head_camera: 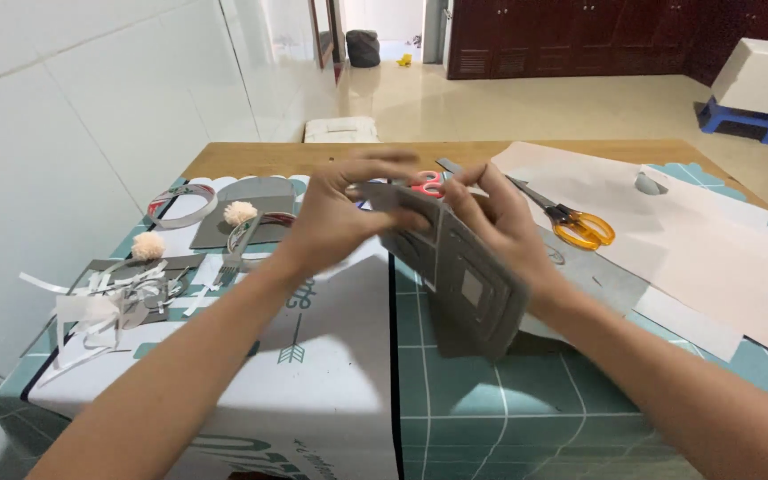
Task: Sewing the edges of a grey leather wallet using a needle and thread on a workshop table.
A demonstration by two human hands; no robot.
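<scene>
I have both hands closed on a grey cardboard piece (460, 280), left hand (335, 218) pinching its upper edge, right hand (500, 222) gripping its far side. It hangs tilted above the worktop (526, 400); yellow-handled scissors (571, 222) lie just beyond my right hand.

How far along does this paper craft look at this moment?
Some cutting looks done: white paper strips lie at the left, near two pompoms and a tape ring. In hand: the left hand and right hand both hold a grey card piece with nested square lines. The yellow-handled scissors lie idle. Large pale sheets lie uncut; how much remains is unclear.
</scene>
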